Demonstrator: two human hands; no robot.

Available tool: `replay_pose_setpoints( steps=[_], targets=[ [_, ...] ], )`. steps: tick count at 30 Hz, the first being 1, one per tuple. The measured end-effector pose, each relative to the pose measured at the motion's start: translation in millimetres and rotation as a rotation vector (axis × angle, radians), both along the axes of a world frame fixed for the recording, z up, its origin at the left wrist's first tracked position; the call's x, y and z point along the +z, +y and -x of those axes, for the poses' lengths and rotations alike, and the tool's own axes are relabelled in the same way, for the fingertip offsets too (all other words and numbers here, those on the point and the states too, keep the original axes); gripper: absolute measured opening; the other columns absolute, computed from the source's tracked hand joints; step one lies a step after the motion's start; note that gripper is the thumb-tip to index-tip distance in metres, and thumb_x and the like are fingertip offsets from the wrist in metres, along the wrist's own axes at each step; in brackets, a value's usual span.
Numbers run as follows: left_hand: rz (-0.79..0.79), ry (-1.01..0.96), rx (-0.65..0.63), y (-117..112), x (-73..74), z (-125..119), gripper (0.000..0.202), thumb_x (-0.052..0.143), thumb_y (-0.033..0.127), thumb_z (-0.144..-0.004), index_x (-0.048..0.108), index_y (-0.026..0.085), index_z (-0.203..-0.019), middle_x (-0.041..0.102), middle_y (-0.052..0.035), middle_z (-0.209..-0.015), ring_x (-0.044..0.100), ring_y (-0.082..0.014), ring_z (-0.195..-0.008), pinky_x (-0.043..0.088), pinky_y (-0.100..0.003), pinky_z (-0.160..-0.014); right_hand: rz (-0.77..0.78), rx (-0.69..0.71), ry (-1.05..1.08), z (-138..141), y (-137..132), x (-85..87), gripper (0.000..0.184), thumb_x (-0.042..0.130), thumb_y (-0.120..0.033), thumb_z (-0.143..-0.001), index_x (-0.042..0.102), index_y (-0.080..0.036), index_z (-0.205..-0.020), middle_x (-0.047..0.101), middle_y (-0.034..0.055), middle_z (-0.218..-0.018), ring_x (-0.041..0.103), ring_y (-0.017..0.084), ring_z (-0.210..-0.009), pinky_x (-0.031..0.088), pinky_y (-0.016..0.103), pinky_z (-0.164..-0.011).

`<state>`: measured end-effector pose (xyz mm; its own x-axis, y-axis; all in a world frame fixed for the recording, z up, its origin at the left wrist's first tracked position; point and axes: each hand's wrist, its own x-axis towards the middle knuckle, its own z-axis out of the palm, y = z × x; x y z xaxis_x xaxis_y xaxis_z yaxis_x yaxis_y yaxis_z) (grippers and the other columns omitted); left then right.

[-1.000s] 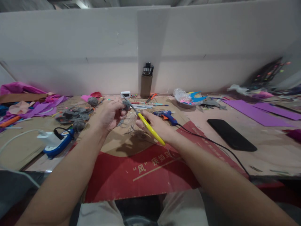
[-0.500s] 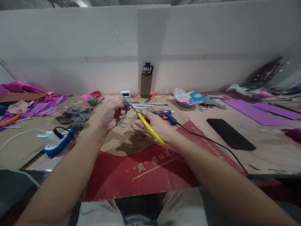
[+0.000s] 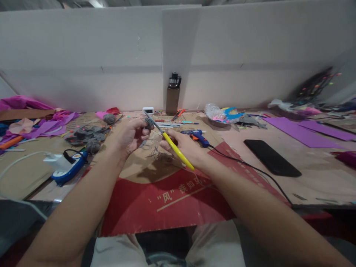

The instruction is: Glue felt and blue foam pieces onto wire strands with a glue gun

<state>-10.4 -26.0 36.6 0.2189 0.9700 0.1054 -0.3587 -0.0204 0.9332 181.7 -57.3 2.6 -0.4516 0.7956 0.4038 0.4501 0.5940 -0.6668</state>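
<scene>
Over the middle of the table, my left hand (image 3: 134, 135) pinches a small fuzzy piece of grey yarn (image 3: 149, 123) between closed fingers. My right hand (image 3: 180, 146) is closed on scissors with yellow handles (image 3: 178, 151), their metal blades pointing up and left, against or right beside the grey piece. I cannot tell how far the blades are apart. Beneath the hands, loose grey yarn strands (image 3: 162, 155) lie on a brown and red cardboard sheet (image 3: 167, 204). A blue glue gun (image 3: 198, 136) rests just beyond my right hand.
At left lie balls of grey yarn (image 3: 93, 147), a blue-and-white power strip (image 3: 71, 168) and purple paper scraps (image 3: 52, 128). A dark bottle (image 3: 172, 95) stands at the back. To the right are a black phone (image 3: 272, 157), a plastic-wrapped bowl (image 3: 218, 120) and purple sheets (image 3: 304, 132).
Almost nothing differs. Both hands keep their places, with the scissors still at the grey yarn piece; the right hand and scissors have shifted only very slightly.
</scene>
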Motion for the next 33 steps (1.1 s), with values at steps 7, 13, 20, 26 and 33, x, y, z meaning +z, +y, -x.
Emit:
replay_pose_setpoints(
  steps=[7, 13, 20, 26, 33],
  targets=[
    [0.064, -0.001, 0.007, -0.7, -1.7, -1.6, 0.007, 0.058, 0.011, -0.06, 0.056, 0.012, -0.067, 0.057, -0.0023, -0.063, 0.041, -0.0042, -0.044, 0.029, -0.015, -0.037, 0.042, 0.021, -0.003, -1.9, 0.8, 0.0, 0.038, 0.047, -0.057, -0.087, 0.048, -0.019, -0.087, 0.05, -0.0026, -0.077, 0.042, 0.011, -0.068, 0.032, 0.025, -0.063],
    [0.035, 0.02, 0.029, -3.2, -1.4, -4.6, 0.009, 0.057, 0.011, -0.06, 0.058, 0.012, -0.069, 0.059, -0.0022, -0.064, 0.046, -0.0063, -0.048, 0.033, -0.017, -0.041, 0.064, 0.04, 0.018, -3.0, 0.4, 1.1, 0.042, 0.045, -0.06, -0.087, 0.05, -0.019, -0.096, 0.055, 0.0002, -0.084, 0.047, 0.013, -0.074, 0.036, 0.026, -0.066],
    [0.012, -0.008, 0.013, -2.7, 0.9, -3.5, 0.009, 0.06, 0.009, -0.059, 0.055, 0.012, -0.067, 0.052, 0.0002, -0.06, 0.041, -0.0041, -0.046, 0.029, -0.015, -0.039, 0.038, 0.01, -0.006, -2.6, -0.4, 2.2, 0.044, 0.044, -0.062, -0.087, 0.052, -0.019, -0.091, 0.054, -0.0001, -0.081, 0.045, 0.013, -0.07, 0.034, 0.026, -0.063],
    [-0.01, -0.019, -0.007, -1.4, 0.2, -2.3, 0.009, 0.06, 0.009, -0.061, 0.056, 0.011, -0.068, 0.053, -0.0004, -0.062, 0.041, -0.0032, -0.045, 0.029, -0.015, -0.039, 0.029, -0.013, -0.004, -2.4, 0.1, 1.4, 0.043, 0.046, -0.062, -0.086, 0.05, -0.019, -0.087, 0.052, -0.0015, -0.075, 0.043, 0.012, -0.067, 0.032, 0.025, -0.061],
    [0.014, -0.021, -0.032, -2.3, 0.3, -1.3, 0.012, 0.061, 0.008, -0.061, 0.054, 0.012, -0.07, 0.054, 0.0003, -0.062, 0.04, -0.0031, -0.044, 0.029, -0.015, -0.038, 0.06, 0.034, 0.038, -2.3, -1.5, 3.7, 0.041, 0.048, -0.06, -0.086, 0.051, -0.019, -0.088, 0.054, -0.001, -0.079, 0.047, 0.012, -0.07, 0.035, 0.025, -0.062]
  ],
)
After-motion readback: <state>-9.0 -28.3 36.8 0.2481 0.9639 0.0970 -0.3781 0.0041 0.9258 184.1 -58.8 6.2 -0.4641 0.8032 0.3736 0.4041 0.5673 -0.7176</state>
